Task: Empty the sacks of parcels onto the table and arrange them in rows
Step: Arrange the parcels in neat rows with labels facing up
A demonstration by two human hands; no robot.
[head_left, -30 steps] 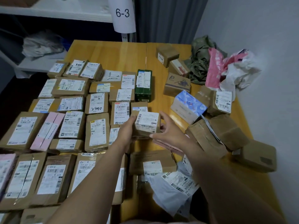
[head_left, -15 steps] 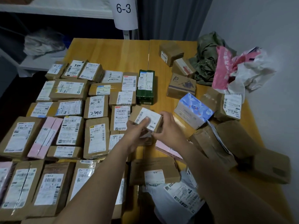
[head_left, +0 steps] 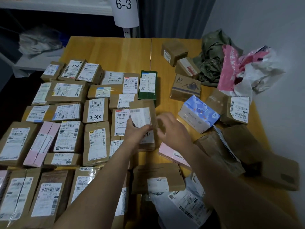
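Note:
A small brown box with a white label [head_left: 142, 113] sits at the right end of the rows, just below the green box [head_left: 148, 85]. My left hand [head_left: 135, 134] pinches its near edge. My right hand [head_left: 171, 129] hovers beside the box's right side, blurred, fingers loosely spread and holding nothing. Rows of labelled cardboard parcels [head_left: 69, 113] cover the left half of the wooden table [head_left: 118, 53]. Loose parcels lie to the right: a blue and white box [head_left: 198, 113], a printed brown box [head_left: 185, 88], and a pink flat parcel [head_left: 171, 154].
Crumpled green sack [head_left: 212, 63] and pink and white bags [head_left: 244, 70] lie at the far right by the wall. More brown boxes [head_left: 239, 146] crowd the right edge. A grey mailer [head_left: 184, 205] and a flat carton [head_left: 156, 177] lie near me. A shelf marked 6-3 [head_left: 123, 7] stands behind.
Both hands carried the small box away from me and set it at the row's right end below the green box. My right hand has come off it.

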